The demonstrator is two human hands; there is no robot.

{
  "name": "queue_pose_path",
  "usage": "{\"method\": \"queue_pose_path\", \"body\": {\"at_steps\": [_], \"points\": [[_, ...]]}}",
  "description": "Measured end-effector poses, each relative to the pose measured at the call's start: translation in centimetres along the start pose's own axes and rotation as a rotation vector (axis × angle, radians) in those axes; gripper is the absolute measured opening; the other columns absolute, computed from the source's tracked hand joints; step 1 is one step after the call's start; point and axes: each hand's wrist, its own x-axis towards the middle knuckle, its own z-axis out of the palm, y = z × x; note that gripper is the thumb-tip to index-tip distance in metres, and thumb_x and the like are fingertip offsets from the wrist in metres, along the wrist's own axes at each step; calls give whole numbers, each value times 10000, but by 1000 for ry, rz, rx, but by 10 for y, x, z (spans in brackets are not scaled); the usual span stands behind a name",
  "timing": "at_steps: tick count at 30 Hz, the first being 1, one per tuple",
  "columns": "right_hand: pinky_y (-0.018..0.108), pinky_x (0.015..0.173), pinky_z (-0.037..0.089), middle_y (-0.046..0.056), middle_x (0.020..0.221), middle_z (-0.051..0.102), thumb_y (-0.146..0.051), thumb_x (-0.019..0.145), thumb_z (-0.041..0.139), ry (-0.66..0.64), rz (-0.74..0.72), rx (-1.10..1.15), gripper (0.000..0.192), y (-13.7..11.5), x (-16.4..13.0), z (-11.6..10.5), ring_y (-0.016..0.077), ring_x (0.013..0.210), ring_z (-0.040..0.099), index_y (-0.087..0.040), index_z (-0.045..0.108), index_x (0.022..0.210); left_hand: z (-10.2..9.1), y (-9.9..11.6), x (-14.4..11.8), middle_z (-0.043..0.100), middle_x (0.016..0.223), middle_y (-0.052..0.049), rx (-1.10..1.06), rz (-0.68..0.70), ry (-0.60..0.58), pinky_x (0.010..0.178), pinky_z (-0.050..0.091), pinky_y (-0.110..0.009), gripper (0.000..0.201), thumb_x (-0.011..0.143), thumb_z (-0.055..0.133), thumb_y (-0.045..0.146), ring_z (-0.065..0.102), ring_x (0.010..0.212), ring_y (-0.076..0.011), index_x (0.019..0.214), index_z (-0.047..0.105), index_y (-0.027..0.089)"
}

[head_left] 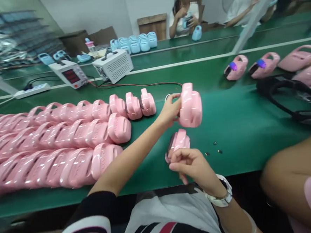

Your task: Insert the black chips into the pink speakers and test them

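Observation:
My left hand [170,109] is stretched forward and closed on the side of a glossy pink plastic device with a loop handle [191,107], held up over the green table. Its far side is turned away from me. My right hand [191,163], with a white watch on the wrist, is nearer to me, its fingers curled and pinched together. Whatever they hold, if anything, is too small to make out. Just beyond these fingers a second pink device [182,140] lies on the table, partly covered by the hand.
Rows of pink devices [76,167] fill the left. Behind them stand a power supply box [70,74] and a white vented box [115,66], with a red-black wire. Small dark bits [220,151] and black headband-like gear [283,101] lie right. Co-workers sit opposite; another's arm is right.

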Motion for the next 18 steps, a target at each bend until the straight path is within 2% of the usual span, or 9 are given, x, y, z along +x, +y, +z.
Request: {"method": "queue_pose_path", "body": {"at_steps": [2,3,5,6,8,10,12,14,18], "points": [[215,435,439,53,895,683,-300,612,839,-48,-10,17,248,2,-3,-6,78,440,575,-146,646,624,34,-16,26,522,652,48,296,16,-181,533,354,-205,508,761,693,268,454,520,-91,1224,511,165],[229,499,477,57,886,688,-280,603,845,-33,-40,16,222,3,-4,-10,107,529,614,-150,666,613,48,-24,37,517,666,45,426,34,-260,535,350,-206,563,758,694,269,450,530,-91,1263,473,154],[236,574,493,61,860,693,-251,578,856,93,-122,21,191,7,-9,-22,144,660,634,-160,688,576,67,-39,54,497,673,43,580,55,-367,534,339,-206,617,749,699,258,434,537,-89,1290,433,130],[232,566,479,55,834,695,-254,577,854,190,-150,38,183,11,-11,-28,140,655,623,-166,694,571,72,-45,61,487,667,46,616,52,-401,530,332,-205,611,755,694,257,423,532,-86,1290,429,126],[224,514,430,27,699,681,-291,604,836,376,-142,87,173,19,-14,-41,105,536,566,-176,706,604,74,-55,71,472,642,52,638,28,-456,513,311,-202,544,787,668,259,404,515,-82,1270,446,141],[217,480,379,-17,503,602,-333,647,806,486,-88,122,180,27,-15,-50,82,435,492,-181,714,672,70,-59,77,464,608,58,632,14,-525,494,281,-200,439,831,631,273,387,493,-80,1228,478,166],[213,467,349,-40,410,533,-348,663,789,504,-41,120,198,32,-13,-53,85,411,476,-171,709,704,65,-59,81,470,589,57,617,35,-600,488,255,-199,354,858,608,272,379,483,-77,1182,505,173],[213,445,334,-29,463,578,-349,645,787,495,-24,124,218,32,-9,-51,80,395,474,-163,698,716,63,-60,84,494,598,49,602,58,-651,494,251,-201,325,874,591,257,389,491,-77,1173,509,161],[213,417,331,-11,531,622,-354,593,810,492,2,77,253,25,-5,-49,68,370,460,-150,691,684,66,-64,89,542,671,27,598,59,-614,551,323,-207,320,874,590,250,462,563,-92,1169,532,143]]}}
